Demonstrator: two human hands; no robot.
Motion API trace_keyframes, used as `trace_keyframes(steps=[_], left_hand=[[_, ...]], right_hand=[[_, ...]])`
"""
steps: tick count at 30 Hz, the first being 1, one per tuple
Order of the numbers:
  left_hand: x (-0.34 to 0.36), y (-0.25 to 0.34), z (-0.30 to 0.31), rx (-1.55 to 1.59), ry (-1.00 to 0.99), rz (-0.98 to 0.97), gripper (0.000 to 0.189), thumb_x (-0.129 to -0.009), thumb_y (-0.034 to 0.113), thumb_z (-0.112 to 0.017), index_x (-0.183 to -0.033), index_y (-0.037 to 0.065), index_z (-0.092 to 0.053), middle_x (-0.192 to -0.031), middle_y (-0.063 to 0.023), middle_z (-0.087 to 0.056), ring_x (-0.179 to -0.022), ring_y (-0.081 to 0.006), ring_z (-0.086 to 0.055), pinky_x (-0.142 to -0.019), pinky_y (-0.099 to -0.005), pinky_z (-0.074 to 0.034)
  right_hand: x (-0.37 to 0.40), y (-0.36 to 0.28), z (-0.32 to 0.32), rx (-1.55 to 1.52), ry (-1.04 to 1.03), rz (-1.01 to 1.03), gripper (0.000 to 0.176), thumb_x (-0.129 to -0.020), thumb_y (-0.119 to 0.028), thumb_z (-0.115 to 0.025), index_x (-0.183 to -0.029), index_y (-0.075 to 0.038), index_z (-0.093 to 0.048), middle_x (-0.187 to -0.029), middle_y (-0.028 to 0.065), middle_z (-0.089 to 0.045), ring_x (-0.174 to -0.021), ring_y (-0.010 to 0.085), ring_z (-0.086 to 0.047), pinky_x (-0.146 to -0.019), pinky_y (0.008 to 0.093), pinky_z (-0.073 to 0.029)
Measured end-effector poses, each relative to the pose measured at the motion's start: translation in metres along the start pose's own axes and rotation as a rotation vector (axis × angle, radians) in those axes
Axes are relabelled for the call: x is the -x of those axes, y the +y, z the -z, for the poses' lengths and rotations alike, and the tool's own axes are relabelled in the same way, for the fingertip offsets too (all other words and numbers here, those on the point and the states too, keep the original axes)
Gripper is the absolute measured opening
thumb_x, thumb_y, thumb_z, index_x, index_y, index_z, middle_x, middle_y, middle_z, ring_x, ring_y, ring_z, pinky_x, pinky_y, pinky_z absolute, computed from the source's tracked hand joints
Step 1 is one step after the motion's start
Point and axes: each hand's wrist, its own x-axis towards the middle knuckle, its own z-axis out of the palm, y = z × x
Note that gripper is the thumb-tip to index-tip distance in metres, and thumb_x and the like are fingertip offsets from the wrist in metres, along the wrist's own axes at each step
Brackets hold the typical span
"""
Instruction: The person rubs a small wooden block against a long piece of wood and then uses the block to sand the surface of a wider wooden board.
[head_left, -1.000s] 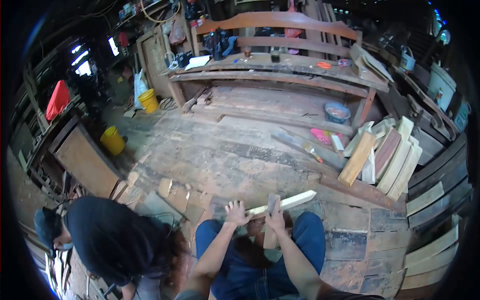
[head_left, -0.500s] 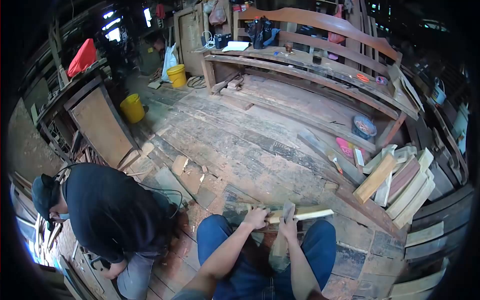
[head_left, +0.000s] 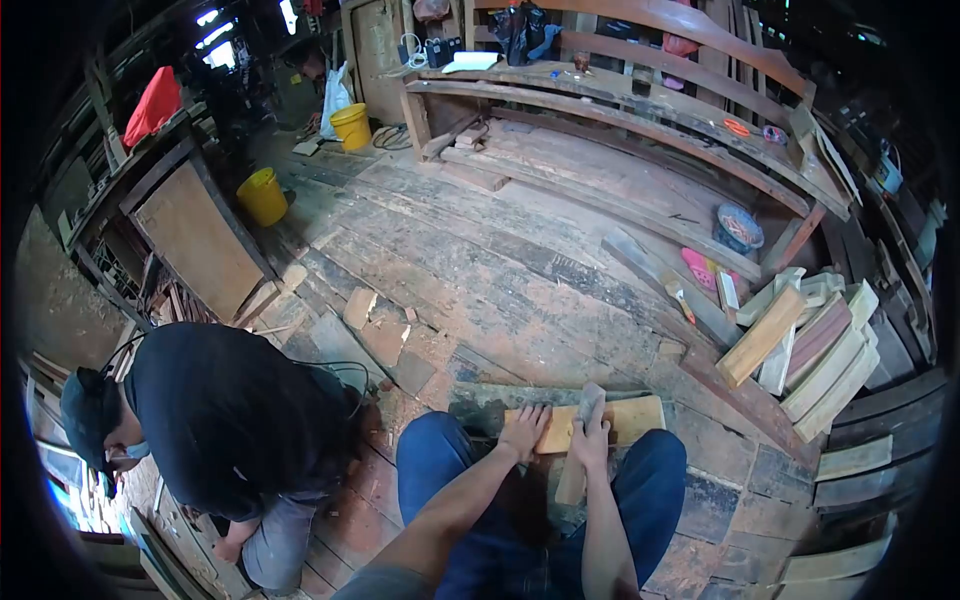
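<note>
A yellowish wooden board [head_left: 635, 418] lies across in front of my knees with its broad face up. My left hand [head_left: 524, 434] holds it near the left end, fingers laid over the face. My right hand [head_left: 590, 440] is closed around a flat greyish block-like piece [head_left: 591, 399], which stands up over the middle of the board; its exact kind I cannot tell. Below that hand, a pale length of wood [head_left: 571, 482] shows between my knees. A dark worn plank [head_left: 480, 400] lies under and behind the board.
A person in a black top [head_left: 240, 420] crouches at my left. Cut wooden pieces [head_left: 830, 375] are piled at the right, near a brush [head_left: 682, 302] and a basin [head_left: 738, 228]. A long wooden bench [head_left: 620, 100] stands behind, with yellow buckets [head_left: 262, 197] at the back left.
The board has turned from its narrow edge to its broad face and shifted slightly left. My left hand now lies over its face. The greyish piece moved slightly right and up with my right hand.
</note>
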Motion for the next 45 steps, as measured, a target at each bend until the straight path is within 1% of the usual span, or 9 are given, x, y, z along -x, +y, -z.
trace_keyframes(steps=[4, 7, 13, 26, 32, 36, 41, 44, 45], left_hand=[[0.003, -0.007, -0.004, 0.135, 0.021, 0.027, 0.123, -0.058, 0.046, -0.091, -0.155, 0.004, -0.029, -0.135, -0.0144, -0.051, -0.129, -0.0366, -0.045, -0.107, -0.0546, -0.043], [0.003, -0.01, 0.003, 0.025, -0.002, 0.099, 0.122, -0.056, 0.046, -0.091, -0.154, 0.007, -0.031, -0.138, -0.0133, -0.047, -0.129, -0.0351, -0.045, -0.1, -0.0576, -0.046], [0.009, -0.035, -0.006, 0.268, 0.003, 0.313, 0.125, -0.057, 0.048, -0.094, -0.152, 0.001, -0.028, -0.137, -0.016, -0.046, -0.13, -0.0393, -0.044, -0.112, -0.0495, -0.039], [0.024, -0.058, 0.004, 0.419, -0.032, 0.326, 0.131, -0.053, 0.02, -0.097, -0.159, 0.009, -0.022, -0.152, -0.0113, -0.04, -0.141, -0.0371, -0.036, -0.117, -0.0493, -0.036], [0.032, -0.075, -0.008, 0.412, 0.003, 0.232, 0.129, -0.054, 0.011, -0.094, -0.16, 0.014, -0.021, -0.16, -0.0092, -0.035, -0.147, -0.0335, -0.033, -0.127, -0.045, -0.022], [0.03, -0.082, -0.02, 0.384, 0.013, 0.155, 0.137, -0.051, 0.013, -0.095, -0.163, 0.017, -0.015, -0.161, -0.0089, -0.035, -0.148, -0.0358, -0.03, -0.126, -0.0478, -0.023], [0.039, -0.061, 0.002, 0.212, -0.14, 0.241, 0.132, -0.062, 0.043, -0.092, -0.164, 0.019, -0.012, -0.169, -0.0211, 0.002, -0.153, -0.0471, -0.013, -0.126, -0.0547, -0.015], [0.046, -0.054, 0.015, 0.202, -0.347, 0.261, 0.133, -0.063, 0.044, -0.091, -0.165, 0.022, -0.009, -0.169, -0.0237, 0.005, -0.153, -0.0492, -0.011, -0.126, -0.0543, -0.015], [0.049, -0.058, 0.019, 0.379, -0.3, 0.29, 0.113, -0.064, 0.042, -0.091, -0.16, 0.026, -0.033, -0.169, -0.0244, 0.004, -0.151, -0.0504, -0.014, -0.125, -0.054, -0.017]], right_hand=[[-0.001, -0.007, -0.006, 0.012, -0.033, -0.022, 0.086, -0.099, -0.042, -0.053, -0.164, -0.015, -0.004, -0.138, 0.0422, -0.046, -0.127, 0.0568, -0.048, -0.107, 0.0523, -0.044], [0.005, -0.038, 0.007, -0.015, -0.159, -0.212, 0.081, -0.099, -0.036, -0.056, -0.164, -0.02, -0.011, -0.16, 0.0155, -0.04, -0.142, 0.0555, -0.034, -0.117, 0.0492, -0.034], [0.006, -0.036, -0.007, 0.13, -0.166, -0.141, 0.088, -0.092, -0.032, -0.063, -0.164, -0.025, -0.012, -0.135, 0.0394, -0.044, -0.119, 0.0578, -0.053, -0.101, 0.0582, -0.048], [0.0, -0.035, -0.035, 0.131, -0.382, -0.17, 0.09, -0.09, -0.039, -0.066, -0.164, -0.023, -0.016, -0.138, 0.0404, -0.05, -0.132, 0.0514, -0.049, -0.113, 0.0491, -0.042], [-0.003, -0.036, -0.038, 0.245, -0.292, -0.22, 0.096, -0.089, -0.038, -0.068, -0.164, -0.019, -0.011, -0.133, 0.0375, -0.054, -0.118, 0.0496, -0.061, -0.103, 0.0525, -0.05], [-0.011, -0.03, -0.042, 0.256, -0.267, -0.295, 0.1, -0.088, -0.035, -0.069, -0.164, -0.017, -0.007, -0.133, 0.0398, -0.052, -0.115, 0.0497, -0.063, -0.099, 0.0528, -0.052], [-0.014, -0.025, -0.048, 0.287, -0.243, -0.305, 0.099, -0.089, -0.036, -0.068, -0.164, -0.015, -0.008, -0.133, 0.0393, -0.052, -0.114, 0.0489, -0.063, -0.098, 0.0514, -0.053], [-0.015, -0.026, -0.046, 0.251, -0.268, -0.318, 0.098, -0.089, -0.036, -0.068, -0.164, -0.015, -0.008, -0.132, 0.0393, -0.052, -0.115, 0.0492, -0.063, -0.099, 0.0517, -0.052], [-0.016, -0.026, -0.044, 0.241, -0.273, -0.322, 0.098, -0.089, -0.036, -0.068, -0.164, -0.015, -0.009, -0.132, 0.0393, -0.052, -0.115, 0.0494, -0.062, -0.1, 0.0517, -0.052]])
